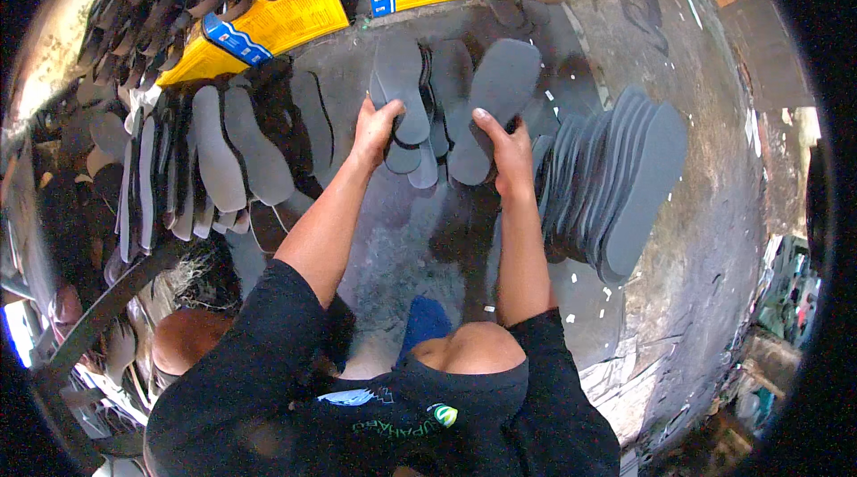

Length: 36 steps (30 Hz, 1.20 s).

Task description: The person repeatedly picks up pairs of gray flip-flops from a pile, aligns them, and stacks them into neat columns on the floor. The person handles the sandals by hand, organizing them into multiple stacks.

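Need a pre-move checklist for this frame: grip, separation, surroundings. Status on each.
1. Left hand has a grip: ok, thumb over the edge of a narrow grey sole.
2. Right hand has a grip: ok, thumb on the face of a wide grey sole.
3. Held soles apart: ok, a gap shows between them.
4. Only one sole in the left hand: cannot tell, others overlap behind it.
5. Right-side row of soles closely lined up: ok, overlapping one against the next.
6. Floor free of scraps: not ok, small white scraps lie near that row.
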{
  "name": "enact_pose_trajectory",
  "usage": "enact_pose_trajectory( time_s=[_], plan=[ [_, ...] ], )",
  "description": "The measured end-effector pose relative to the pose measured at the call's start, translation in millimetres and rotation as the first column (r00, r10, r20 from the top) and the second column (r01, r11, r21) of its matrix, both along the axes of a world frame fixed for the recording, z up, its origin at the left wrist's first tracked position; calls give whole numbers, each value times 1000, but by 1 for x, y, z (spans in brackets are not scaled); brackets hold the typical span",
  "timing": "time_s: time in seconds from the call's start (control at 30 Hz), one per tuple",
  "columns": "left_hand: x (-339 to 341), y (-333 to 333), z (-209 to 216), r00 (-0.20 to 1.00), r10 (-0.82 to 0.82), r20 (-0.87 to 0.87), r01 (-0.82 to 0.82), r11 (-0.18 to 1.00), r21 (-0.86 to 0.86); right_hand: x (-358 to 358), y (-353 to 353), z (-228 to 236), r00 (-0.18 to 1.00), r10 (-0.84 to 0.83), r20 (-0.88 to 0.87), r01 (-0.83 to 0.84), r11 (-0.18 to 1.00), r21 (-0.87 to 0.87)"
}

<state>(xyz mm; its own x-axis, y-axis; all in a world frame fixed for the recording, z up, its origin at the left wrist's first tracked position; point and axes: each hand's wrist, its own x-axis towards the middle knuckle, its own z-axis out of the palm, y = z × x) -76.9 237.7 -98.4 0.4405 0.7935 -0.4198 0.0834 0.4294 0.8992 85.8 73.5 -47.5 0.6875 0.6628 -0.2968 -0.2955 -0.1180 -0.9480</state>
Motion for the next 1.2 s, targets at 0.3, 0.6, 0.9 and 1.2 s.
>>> enact_pose_trajectory(
  time_s=[0.3,0.6,0.9,1.2],
  plan=[
    [14,-20,-41,964,115,-238,-128,991,-40,25,52,-48,963,270,-23,-267,934,-236],
    [8,-28,-38,966,156,-206,-155,988,18,3,45,-52,971,220,-95,-238,917,-321],
    [-53,32,7,915,399,63,-391,914,-107,-2,50,-66,985,142,-95,-160,961,-225],
    [-16,29,-33,987,-40,153,77,967,-245,-14,64,-66,986,79,-149,-108,974,-199]
  ],
)
